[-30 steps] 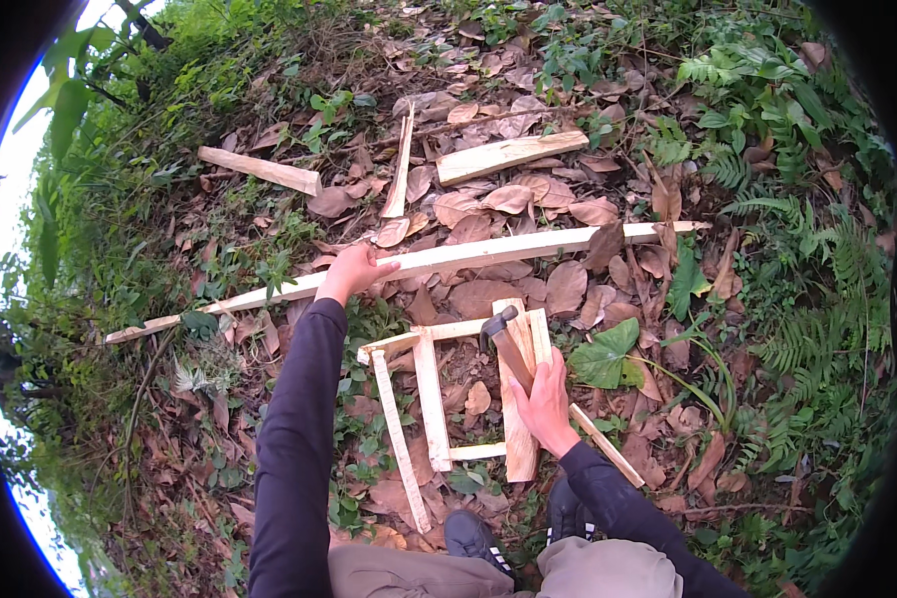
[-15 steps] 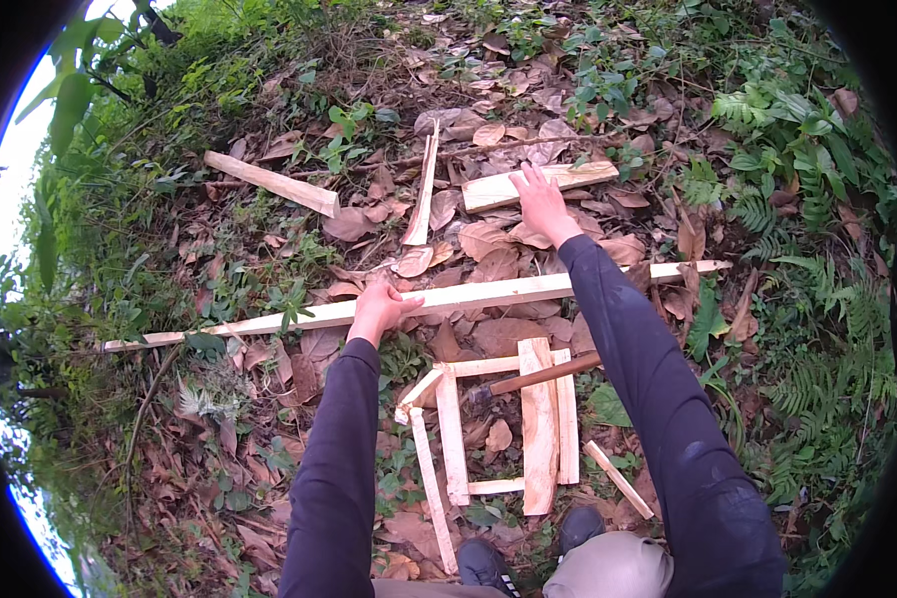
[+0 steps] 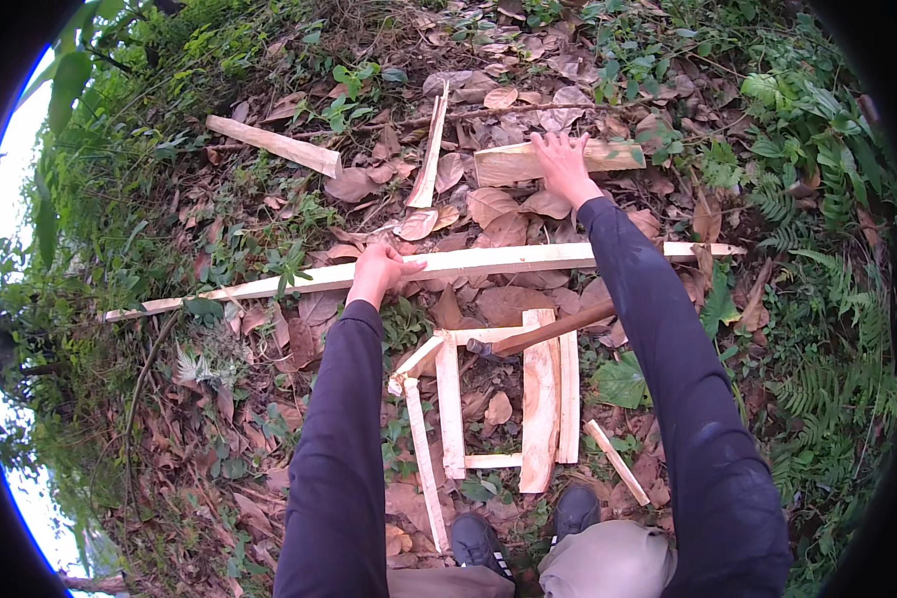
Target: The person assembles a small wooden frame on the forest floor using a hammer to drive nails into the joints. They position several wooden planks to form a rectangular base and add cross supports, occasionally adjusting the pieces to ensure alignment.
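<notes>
A long pale wooden strip [image 3: 488, 261] lies across the leaf-covered ground, tapering toward its left end. My left hand [image 3: 379, 273] is closed on the strip left of its middle, thumb pointing right along it. Farther off, my right hand [image 3: 566, 167] grips a short thick wooden board [image 3: 506, 166], with its fingers over the far edge and its palm on the near side. Closer to me, several pale wooden pieces form a rough rectangular frame [image 3: 450, 409]. A wide slat [image 3: 541, 419] lies over the frame's right part.
A tool with a brown wooden handle [image 3: 558, 329] and dark metal head lies across the frame. Loose wood lies around: a stick [image 3: 274, 147] at far left, a split piece [image 3: 429, 154] and a short stick [image 3: 616, 461]. My shoes [image 3: 478, 546] are near the frame; ferns [image 3: 807, 379] grow at right.
My right hand has closed more over the short board, which has turned nearly level, its right end nearer. My left hand stays on the long strip. The whole view has shifted slightly.
</notes>
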`<state>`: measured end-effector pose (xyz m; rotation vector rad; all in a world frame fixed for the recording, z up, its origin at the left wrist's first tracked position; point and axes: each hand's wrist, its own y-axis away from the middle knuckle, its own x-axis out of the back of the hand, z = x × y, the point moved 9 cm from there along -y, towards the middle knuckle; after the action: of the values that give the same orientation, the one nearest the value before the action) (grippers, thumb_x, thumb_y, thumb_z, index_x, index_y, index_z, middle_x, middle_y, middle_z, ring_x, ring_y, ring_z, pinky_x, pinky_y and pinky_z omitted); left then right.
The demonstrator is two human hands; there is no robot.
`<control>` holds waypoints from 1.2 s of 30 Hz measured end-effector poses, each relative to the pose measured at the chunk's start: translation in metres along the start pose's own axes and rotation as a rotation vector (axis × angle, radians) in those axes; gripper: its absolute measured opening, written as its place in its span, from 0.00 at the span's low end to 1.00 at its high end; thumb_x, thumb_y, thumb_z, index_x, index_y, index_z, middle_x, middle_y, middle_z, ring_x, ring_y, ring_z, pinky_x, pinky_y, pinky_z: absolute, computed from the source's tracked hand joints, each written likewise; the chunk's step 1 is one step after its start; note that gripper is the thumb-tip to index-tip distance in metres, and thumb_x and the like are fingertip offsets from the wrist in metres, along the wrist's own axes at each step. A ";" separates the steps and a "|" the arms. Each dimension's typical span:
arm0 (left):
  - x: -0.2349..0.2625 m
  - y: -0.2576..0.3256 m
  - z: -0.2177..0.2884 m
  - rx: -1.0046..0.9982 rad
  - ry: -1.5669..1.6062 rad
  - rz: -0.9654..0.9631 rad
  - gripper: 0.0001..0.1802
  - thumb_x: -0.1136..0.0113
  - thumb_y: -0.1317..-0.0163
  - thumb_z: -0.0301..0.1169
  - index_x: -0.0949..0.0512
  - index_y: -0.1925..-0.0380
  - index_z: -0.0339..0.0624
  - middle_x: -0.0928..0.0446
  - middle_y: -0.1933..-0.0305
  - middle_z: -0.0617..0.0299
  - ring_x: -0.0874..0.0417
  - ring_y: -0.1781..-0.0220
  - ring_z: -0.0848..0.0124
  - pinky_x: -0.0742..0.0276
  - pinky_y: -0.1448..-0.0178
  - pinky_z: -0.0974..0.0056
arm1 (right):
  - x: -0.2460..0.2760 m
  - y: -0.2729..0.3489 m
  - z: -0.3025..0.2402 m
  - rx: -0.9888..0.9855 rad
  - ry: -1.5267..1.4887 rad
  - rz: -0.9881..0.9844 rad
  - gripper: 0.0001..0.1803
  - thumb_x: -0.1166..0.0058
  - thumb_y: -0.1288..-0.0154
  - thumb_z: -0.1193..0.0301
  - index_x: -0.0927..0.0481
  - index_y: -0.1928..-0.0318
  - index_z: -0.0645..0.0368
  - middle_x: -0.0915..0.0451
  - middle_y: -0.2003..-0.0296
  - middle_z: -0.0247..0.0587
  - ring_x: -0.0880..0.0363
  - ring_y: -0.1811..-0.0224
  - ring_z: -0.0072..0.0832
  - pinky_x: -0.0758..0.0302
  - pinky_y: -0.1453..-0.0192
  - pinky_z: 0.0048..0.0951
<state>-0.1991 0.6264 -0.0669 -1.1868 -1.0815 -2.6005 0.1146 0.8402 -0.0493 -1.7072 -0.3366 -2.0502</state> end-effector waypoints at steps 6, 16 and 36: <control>0.007 -0.006 -0.006 -0.064 -0.044 0.050 0.31 0.14 0.61 0.52 0.28 0.83 0.46 0.21 0.76 0.65 0.23 0.73 0.73 0.25 0.64 0.65 | 0.169 0.045 0.009 0.092 -0.316 0.434 0.45 0.26 0.55 0.63 0.35 0.37 0.56 0.25 0.48 0.44 0.25 0.42 0.43 0.40 0.29 0.64; 0.066 0.150 -0.065 -0.239 0.643 0.076 0.15 0.46 0.24 0.44 0.22 0.53 0.43 0.19 0.54 0.67 0.18 0.50 0.74 0.21 0.54 0.67 | 0.288 0.232 -0.049 -0.179 -1.453 0.130 0.44 0.26 0.46 0.57 0.38 0.40 0.70 0.19 0.53 0.58 0.13 0.57 0.43 0.17 0.48 0.39; -0.195 0.449 -0.174 -0.050 0.951 -0.134 0.20 0.32 0.34 0.34 0.21 0.47 0.34 0.17 0.56 0.59 0.20 0.57 0.78 0.23 0.52 0.70 | 0.102 0.383 -0.171 -0.648 -1.396 -0.685 0.25 0.29 0.40 0.62 0.23 0.49 0.64 0.16 0.59 0.51 0.14 0.58 0.39 0.17 0.53 0.39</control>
<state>-0.0166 0.1417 -0.0245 0.1935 -0.8650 -2.7296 0.1387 0.4102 -0.0214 -3.6276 -0.7847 -0.8683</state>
